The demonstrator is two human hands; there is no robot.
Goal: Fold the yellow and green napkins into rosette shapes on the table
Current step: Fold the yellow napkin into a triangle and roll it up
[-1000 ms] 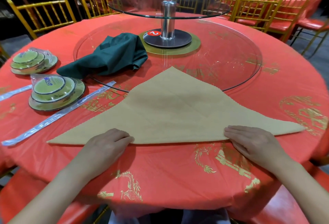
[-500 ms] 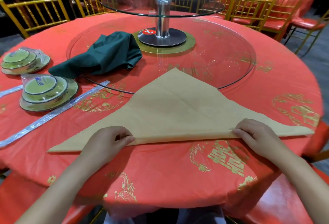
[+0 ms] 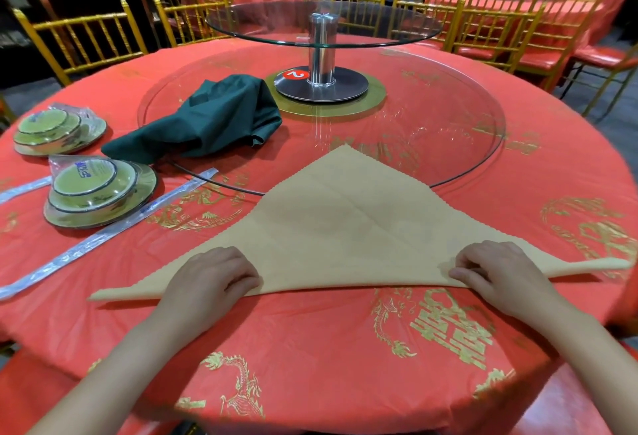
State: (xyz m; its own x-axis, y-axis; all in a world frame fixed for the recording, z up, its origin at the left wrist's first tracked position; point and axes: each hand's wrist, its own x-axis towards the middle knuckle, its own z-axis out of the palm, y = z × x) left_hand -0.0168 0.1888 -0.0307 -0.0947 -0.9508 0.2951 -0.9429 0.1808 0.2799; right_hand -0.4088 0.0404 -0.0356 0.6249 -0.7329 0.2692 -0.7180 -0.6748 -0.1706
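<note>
The yellow napkin lies folded into a wide triangle on the red tablecloth, its point reaching the glass turntable. My left hand grips the folded near edge left of centre, fingers curled over the cloth. My right hand pinches the same edge toward the right tip, and the edge there is rolled up a little. The green napkin lies crumpled and untouched on the glass turntable at the back left.
Two wrapped stacks of green dishes and wrapped chopsticks lie to the left. The large glass turntable carries a raised glass tier on a metal post. Gold chairs ring the round table.
Both hands went from lying flat on the near edge to curling their fingers round it, and the edge has begun to lift and roll away from me. The view shifted slightly.
</note>
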